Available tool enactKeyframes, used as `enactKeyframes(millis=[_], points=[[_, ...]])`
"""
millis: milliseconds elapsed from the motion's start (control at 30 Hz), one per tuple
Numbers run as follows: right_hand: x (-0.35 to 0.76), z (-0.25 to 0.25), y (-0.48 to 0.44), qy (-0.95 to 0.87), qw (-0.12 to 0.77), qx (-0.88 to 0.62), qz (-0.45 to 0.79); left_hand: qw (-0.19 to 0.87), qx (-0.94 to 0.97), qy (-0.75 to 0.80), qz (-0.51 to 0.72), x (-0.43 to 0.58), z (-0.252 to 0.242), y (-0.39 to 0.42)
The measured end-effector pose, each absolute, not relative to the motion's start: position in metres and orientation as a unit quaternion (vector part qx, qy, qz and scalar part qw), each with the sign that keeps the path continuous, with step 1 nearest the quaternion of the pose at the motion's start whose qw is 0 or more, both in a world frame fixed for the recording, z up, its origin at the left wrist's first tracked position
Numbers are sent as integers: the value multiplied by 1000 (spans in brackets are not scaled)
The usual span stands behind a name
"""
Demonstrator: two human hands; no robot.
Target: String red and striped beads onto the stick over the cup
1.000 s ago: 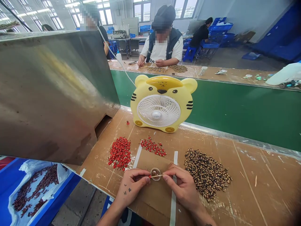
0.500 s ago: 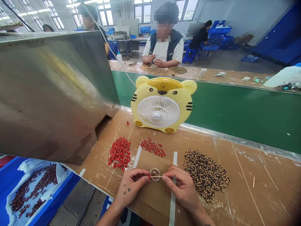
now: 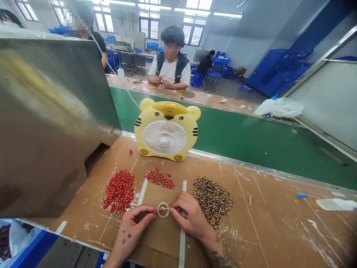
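Observation:
My left hand (image 3: 131, 227) pinches a small red bead (image 3: 154, 213) at one end of a thin pale stick (image 3: 165, 209). My right hand (image 3: 189, 216) grips the stick's other end, and the stick passes over a small clear round dish (image 3: 163, 210). Both hands rest on a cardboard mat (image 3: 156, 238). Beyond them lie two heaps of red beads (image 3: 119, 191) (image 3: 160, 178). To the right of my right hand is a heap of dark and tan striped beads (image 3: 212, 201). My fingers partly hide the stick's ends.
A yellow tiger-shaped fan (image 3: 166, 128) stands at the far edge of the bench, beside a steel panel (image 3: 50, 123). A green belt (image 3: 223, 137) runs behind it. A co-worker (image 3: 170, 65) sits across it at another bench. A blue bin (image 3: 16, 238) lies low at left.
The whole view has swung, shifting the fan, bead heaps and hands left and smaller in the picture. My hands keep their hold on the stick above the dish.

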State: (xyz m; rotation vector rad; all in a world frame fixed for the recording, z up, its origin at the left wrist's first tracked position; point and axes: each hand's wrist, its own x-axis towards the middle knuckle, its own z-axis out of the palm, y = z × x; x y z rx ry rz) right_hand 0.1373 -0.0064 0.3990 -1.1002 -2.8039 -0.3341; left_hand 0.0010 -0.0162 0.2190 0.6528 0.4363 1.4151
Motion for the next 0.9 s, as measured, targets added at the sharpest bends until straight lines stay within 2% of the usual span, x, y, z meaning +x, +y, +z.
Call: enactKeyframes(millis=[100,200,267,333,433,533,733,900], points=[[141,412,-5,-908,57,-403,-102,685,293,195,638,3,215,-15],[147,443,-3,-840,83,-527,-100,692,289,191,633,6,211,-15],[150,466,-1,-774,29,-622,-111,700,282,184,630,7,210,-15],[150,482,1,-730,-87,-666,-127,706,276,174,629,8,209,-14],[149,489,5,-703,-222,-655,-164,714,266,162,627,9,208,-14],[145,485,12,-693,-281,-636,-189,722,252,153,626,9,208,-13],[136,482,20,-689,-325,-618,-195,729,246,151,621,7,212,-14],[132,492,17,-697,-313,-623,-168,723,256,156,623,10,210,-12]])
